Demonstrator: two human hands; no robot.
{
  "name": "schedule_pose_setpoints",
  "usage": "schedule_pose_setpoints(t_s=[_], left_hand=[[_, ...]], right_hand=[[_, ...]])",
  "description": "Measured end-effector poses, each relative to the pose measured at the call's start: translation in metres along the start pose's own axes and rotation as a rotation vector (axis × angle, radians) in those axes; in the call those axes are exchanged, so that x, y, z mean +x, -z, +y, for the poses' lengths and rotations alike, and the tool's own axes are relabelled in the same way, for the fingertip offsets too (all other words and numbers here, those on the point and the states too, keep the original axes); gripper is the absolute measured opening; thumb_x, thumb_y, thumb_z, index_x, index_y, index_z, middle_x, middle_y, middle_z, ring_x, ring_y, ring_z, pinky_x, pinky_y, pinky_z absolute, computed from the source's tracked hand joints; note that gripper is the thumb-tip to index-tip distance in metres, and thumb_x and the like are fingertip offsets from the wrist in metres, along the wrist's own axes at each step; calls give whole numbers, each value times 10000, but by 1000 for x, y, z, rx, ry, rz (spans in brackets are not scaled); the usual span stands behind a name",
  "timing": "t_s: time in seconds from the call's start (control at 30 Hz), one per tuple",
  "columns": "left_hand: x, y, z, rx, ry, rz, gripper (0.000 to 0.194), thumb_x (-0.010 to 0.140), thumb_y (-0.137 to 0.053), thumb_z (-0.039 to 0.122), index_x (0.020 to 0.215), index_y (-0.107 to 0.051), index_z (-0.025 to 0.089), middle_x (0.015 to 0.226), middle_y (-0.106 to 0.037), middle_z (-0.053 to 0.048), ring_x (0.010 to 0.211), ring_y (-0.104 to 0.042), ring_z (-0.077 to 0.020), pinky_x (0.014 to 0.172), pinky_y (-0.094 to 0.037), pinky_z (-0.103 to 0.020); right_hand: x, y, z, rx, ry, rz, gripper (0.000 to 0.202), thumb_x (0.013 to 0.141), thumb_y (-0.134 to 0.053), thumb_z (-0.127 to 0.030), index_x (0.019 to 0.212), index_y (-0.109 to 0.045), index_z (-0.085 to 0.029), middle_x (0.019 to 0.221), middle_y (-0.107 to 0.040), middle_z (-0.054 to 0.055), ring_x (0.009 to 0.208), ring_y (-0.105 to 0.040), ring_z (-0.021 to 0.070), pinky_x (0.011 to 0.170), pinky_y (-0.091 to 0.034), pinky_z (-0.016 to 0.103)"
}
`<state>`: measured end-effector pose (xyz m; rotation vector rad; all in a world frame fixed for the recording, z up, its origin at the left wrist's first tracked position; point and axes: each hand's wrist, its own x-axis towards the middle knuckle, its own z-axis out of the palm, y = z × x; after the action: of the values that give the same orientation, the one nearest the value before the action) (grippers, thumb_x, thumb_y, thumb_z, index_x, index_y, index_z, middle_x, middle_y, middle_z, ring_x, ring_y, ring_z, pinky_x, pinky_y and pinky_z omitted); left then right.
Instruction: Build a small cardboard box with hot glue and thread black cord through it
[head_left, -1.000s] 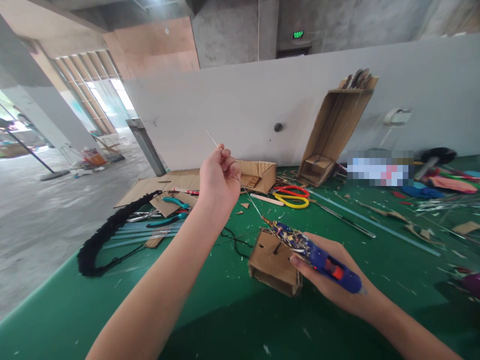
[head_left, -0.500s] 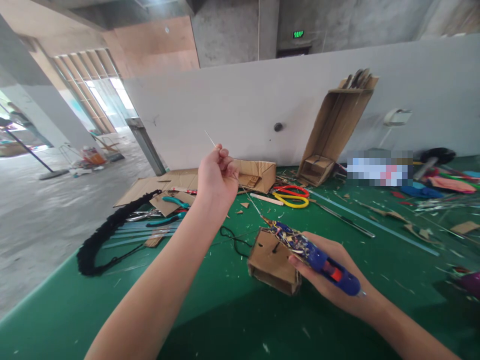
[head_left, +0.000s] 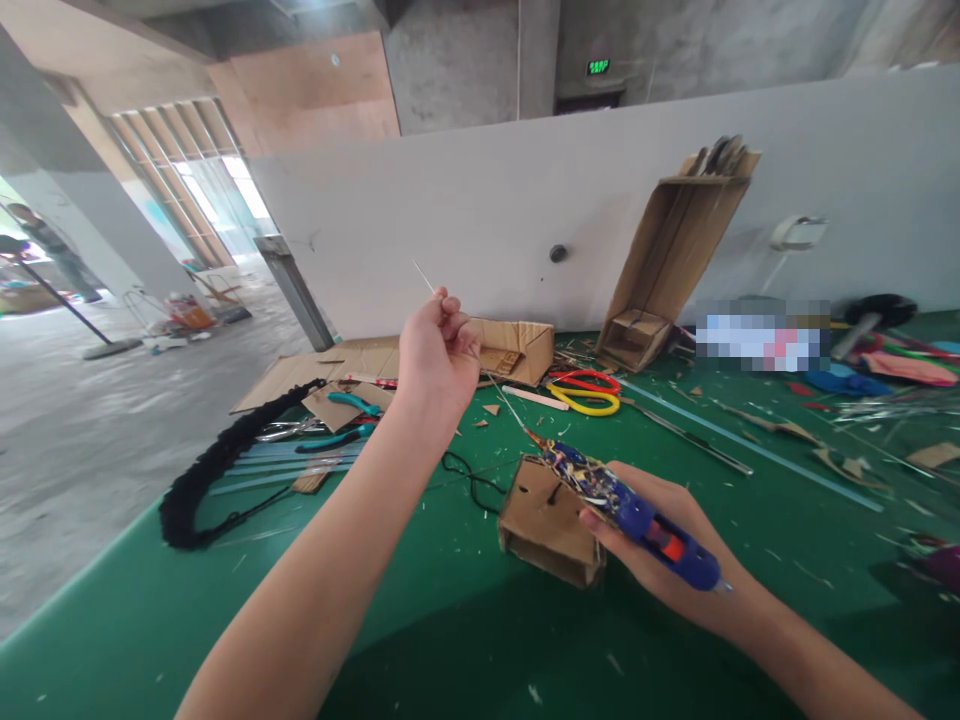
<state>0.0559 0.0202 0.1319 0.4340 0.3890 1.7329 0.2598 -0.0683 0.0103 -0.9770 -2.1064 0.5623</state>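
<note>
My left hand [head_left: 441,350] is closed around a thin pale rod [head_left: 424,275], perhaps a wire, slanting up to the left and down to the right. The rod's lower end meets the nozzle of a blue hot glue gun [head_left: 634,515], whose front is coated with scraps and dried glue. My right hand [head_left: 671,495] grips the gun from the right, its handle hidden. Beneath the gun a small cardboard box [head_left: 551,530] with holes in its top rests on the green table [head_left: 420,620]. A black cord [head_left: 471,478] runs from beside the box.
Red and yellow scissors [head_left: 592,405], a craft knife [head_left: 686,435] and a clear strip [head_left: 757,450] lie behind the gun. A tall cardboard structure [head_left: 675,240] leans near the white wall. At left are teal-handled pliers [head_left: 352,402] and a fuzzy black strip [head_left: 210,465].
Almost nothing differs. The whole view has shifted very slightly; both hands, the rod and the glue gun keep the same positions relative to each other.
</note>
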Motion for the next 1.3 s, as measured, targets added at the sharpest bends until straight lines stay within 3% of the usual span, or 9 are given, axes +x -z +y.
schedule_pose_setpoints(t_s=[0.23, 0.37, 0.47, 0.6, 0.73, 0.8, 0.9, 1.0, 1.3], left_hand=[[7, 6, 5, 231, -279, -53, 213, 847, -462, 34, 699, -506, 180, 520, -431, 59, 365, -275, -27, 346, -212, -162], [17, 21, 4, 707, -460, -280, 158, 820, -530, 79, 721, -579, 192, 537, -448, 46, 426, -312, -51, 387, -219, -164], [19, 31, 4, 1190, -447, -574, 129, 792, -549, 87, 747, -617, 186, 549, -475, 30, 491, -368, -78, 444, -255, -182], [9, 33, 3, 1573, -360, -876, 159, 797, -508, 100, 750, -635, 183, 590, -528, 14, 519, -405, -92, 499, -285, -212], [1, 29, 3, 1727, -211, -1064, 167, 807, -471, 129, 768, -618, 198, 618, -567, 5, 521, -448, -102, 495, -292, -221], [-1, 27, 5, 1762, -161, -1127, 164, 816, -457, 148, 787, -608, 203, 640, -574, 0, 534, -469, -107, 490, -300, -217], [-4, 23, 7, 1724, -108, -1180, 173, 802, -458, 139, 797, -618, 206, 624, -554, 5, 527, -468, -105, 477, -310, -204], [-8, 19, 10, 1658, -79, -1193, 200, 773, -466, 110, 799, -642, 202, 614, -553, 5, 517, -465, -102, 463, -319, -192], [-6, 19, 19, 1701, -12, -1116, 209, 772, -442, 96, 805, -629, 186, 700, -590, -11, 584, -499, -107, 498, -362, -190]], right_hand=[[5, 11, 9, -221, 14, 346, 208, 815, -570, -207, 1010, -506, -238, 908, -623, 54, 750, -609, 187, 638, -456, 285], [9, 34, 33, -608, -263, 112, 295, 759, -560, -226, 1053, -544, -237, 759, -670, 42, 634, -632, 242, 515, -404, 306], [11, 45, 50, -745, -419, -53, 411, 747, -549, -279, 1152, -532, -208, 830, -697, 81, 708, -654, 285, 515, -407, 317], [7, 45, 63, -765, -409, -157, 415, 812, -467, -346, 1169, -543, -148, 1010, -679, 140, 892, -631, 315, 669, -479, 401], [3, 45, 64, -921, -419, -20, 460, 823, -459, -374, 1225, -538, -166, 1138, -621, 158, 1023, -559, 402, 768, -455, 570], [8, 48, 55, -824, -384, 125, 469, 836, -471, -441, 1212, -539, -170, 1151, -607, 158, 1043, -554, 394, 796, -455, 579], [21, 55, 31, -389, -313, 319, 429, 850, -502, -483, 1162, -536, -191, 1078, -632, 124, 945, -619, 273, 781, -520, 441], [39, 61, 2, -116, -232, 212, 384, 849, -537, -458, 1144, -552, -213, 1066, -641, 99, 880, -641, 211, 722, -548, 351], [89, 76, -29, -421, 84, 0, 245, 824, -572, -341, 1031, -649, -232, 978, -675, 47, 856, -638, 202, 708, -521, 339]])
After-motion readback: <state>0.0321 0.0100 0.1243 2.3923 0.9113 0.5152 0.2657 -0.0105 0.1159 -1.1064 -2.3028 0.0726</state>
